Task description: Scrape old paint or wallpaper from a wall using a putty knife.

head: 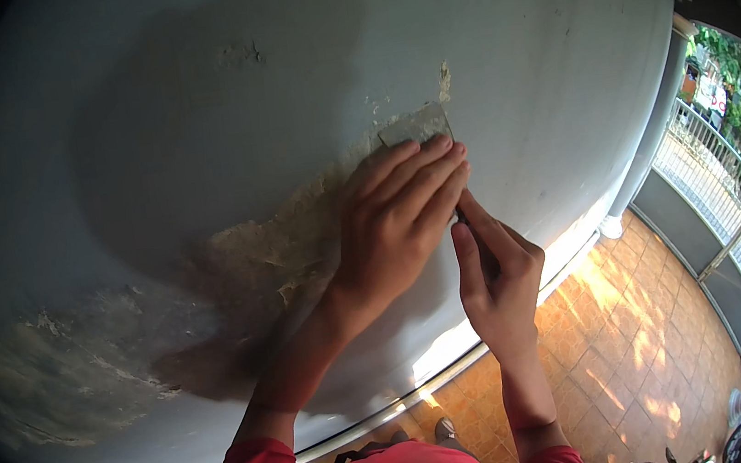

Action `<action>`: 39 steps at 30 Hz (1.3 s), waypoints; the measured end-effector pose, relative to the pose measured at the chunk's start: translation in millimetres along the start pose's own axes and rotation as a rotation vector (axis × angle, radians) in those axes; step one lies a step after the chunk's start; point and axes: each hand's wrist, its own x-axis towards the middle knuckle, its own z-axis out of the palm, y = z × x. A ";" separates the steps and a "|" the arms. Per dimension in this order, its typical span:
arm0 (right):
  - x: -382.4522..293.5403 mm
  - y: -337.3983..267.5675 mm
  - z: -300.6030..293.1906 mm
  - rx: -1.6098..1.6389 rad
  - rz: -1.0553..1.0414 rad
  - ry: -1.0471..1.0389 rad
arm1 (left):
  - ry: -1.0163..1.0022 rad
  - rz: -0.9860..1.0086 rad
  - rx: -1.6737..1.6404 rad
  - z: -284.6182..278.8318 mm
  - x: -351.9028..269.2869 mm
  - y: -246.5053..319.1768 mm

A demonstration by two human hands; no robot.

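Note:
A flat metal scraper blade (423,124) lies against a painted wall (536,107), at the upper end of a long patch of peeled paint (274,236). My left hand (402,210) rests flat over the lower part of the blade, its fingers together and pointing up to the right. Just below and to the right, my right hand (500,271) grips the scraper's dark handle, which is mostly hidden by the fingers, with its forefinger stretched toward the blade. A small flaked strip (444,81) shows above the blade's right corner.
The wall's foot runs along a pale skirting edge (456,363) above an orange tiled floor (599,342). To the right stand a pipe (648,121) and a metal gate (724,230), with greenery behind. Various objects lie at the bottom right corner.

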 end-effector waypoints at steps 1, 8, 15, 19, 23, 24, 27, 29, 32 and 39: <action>0.8 0.3 1.2 0.003 -0.001 -0.001 | -0.010 -0.003 -0.018 -0.3 -1.4 -0.1; -1.7 -1.6 -2.8 0.075 0.083 -0.029 | -0.052 0.018 -0.044 -4.0 3.6 -3.4; -2.3 -5.8 2.1 0.109 0.165 -0.016 | -0.051 0.020 -0.043 -7.9 7.5 -5.6; -3.1 -5.2 -6.5 0.182 0.189 -0.056 | -0.074 -0.024 -0.073 -8.8 6.8 2.1; -2.0 -6.2 -7.0 0.194 0.172 -0.043 | -0.063 -0.020 -0.072 -8.4 7.6 0.3; -1.8 -5.9 -6.0 0.173 0.155 -0.035 | -0.060 -0.020 -0.071 -8.0 7.2 0.0; 1.4 -4.7 -8.6 0.206 0.173 -0.034 | -0.067 -0.039 -0.062 -9.1 8.2 3.7; 1.0 -5.5 -4.6 0.154 0.162 -0.025 | -0.071 -0.040 -0.059 -8.7 8.4 1.7; 0.5 -3.1 -2.0 0.118 0.145 -0.008 | -0.075 -0.045 -0.046 -8.0 8.5 3.0; 0.7 3.1 1.7 0.099 0.110 -0.013 | -0.071 -0.021 -0.035 -7.8 8.7 -2.0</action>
